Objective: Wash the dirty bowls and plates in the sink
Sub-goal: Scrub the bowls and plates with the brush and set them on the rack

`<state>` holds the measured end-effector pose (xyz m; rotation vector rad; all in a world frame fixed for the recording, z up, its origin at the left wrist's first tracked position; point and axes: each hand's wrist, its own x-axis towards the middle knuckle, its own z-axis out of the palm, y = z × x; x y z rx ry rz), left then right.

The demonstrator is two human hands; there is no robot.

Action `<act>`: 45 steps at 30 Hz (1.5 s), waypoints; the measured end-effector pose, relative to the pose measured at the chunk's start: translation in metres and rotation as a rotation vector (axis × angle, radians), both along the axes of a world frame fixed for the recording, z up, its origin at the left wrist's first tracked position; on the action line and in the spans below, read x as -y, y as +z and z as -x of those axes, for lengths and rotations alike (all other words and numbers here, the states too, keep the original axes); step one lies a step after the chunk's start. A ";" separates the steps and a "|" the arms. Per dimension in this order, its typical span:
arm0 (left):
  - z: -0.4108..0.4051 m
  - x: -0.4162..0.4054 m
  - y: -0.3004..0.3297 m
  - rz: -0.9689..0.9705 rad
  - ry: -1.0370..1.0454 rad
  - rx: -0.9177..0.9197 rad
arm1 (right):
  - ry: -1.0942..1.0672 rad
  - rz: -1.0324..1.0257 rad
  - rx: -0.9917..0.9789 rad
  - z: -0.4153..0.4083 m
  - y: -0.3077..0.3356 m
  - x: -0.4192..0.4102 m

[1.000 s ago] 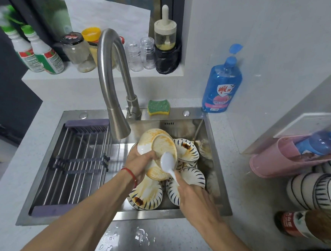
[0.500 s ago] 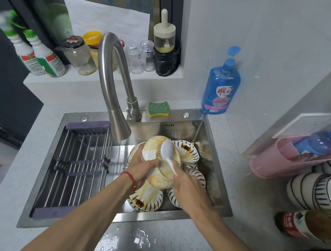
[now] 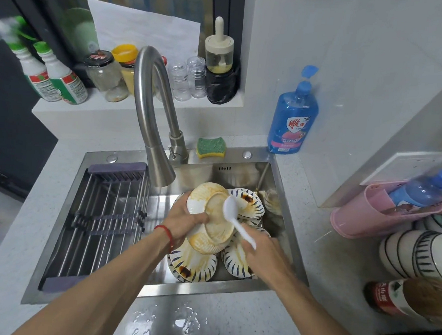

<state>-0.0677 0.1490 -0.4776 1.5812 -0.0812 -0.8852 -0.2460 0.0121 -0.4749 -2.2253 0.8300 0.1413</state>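
My left hand (image 3: 183, 220) grips a stack of white bowls (image 3: 212, 225) smeared with orange sauce, tilted on its side above the steel sink (image 3: 282, 186). In my right hand (image 3: 260, 252) is a white plastic spoon (image 3: 231, 209), its scoop lying against the stack's upper bowl. Below them sit several dirty blue-striped plates: one at the front (image 3: 193, 265), one under my right hand (image 3: 234, 262), one at the back (image 3: 250, 204). No water runs from the curved tap (image 3: 150, 116).
A sliding drain rack (image 3: 103, 212) fills the sink's left half. A green-yellow sponge (image 3: 211, 147) and a blue soap bottle (image 3: 293, 114) stand behind the sink. Jars and spray bottles line the ledge. To the right are a pink holder (image 3: 367, 212) and stacked bowls (image 3: 416, 253).
The bowl stack tipped further over and shifted slightly while the spoon's scoop slid up across it. My right hand moved a little closer to the stack.
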 end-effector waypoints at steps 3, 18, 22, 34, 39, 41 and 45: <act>-0.007 0.000 0.009 -0.053 -0.077 0.062 | -0.293 -0.199 0.091 -0.020 -0.006 0.024; 0.038 0.001 0.003 -0.021 0.140 0.050 | -0.596 -0.858 0.223 -0.033 -0.029 -0.003; 0.023 -0.003 0.011 -0.231 -0.011 0.284 | -0.392 -0.362 0.114 -0.028 -0.017 0.030; 0.007 0.002 0.021 -0.503 -0.202 0.546 | 0.224 0.184 0.031 -0.019 0.035 -0.004; 0.008 0.001 0.022 -0.560 -0.277 0.604 | 0.143 0.182 -0.017 -0.021 0.033 0.005; 0.004 0.001 0.019 -0.573 -0.259 0.588 | 0.207 0.178 -0.008 -0.019 0.040 -0.010; 0.000 -0.001 0.016 -0.634 -0.323 0.582 | 0.194 0.247 -0.057 -0.024 0.031 -0.001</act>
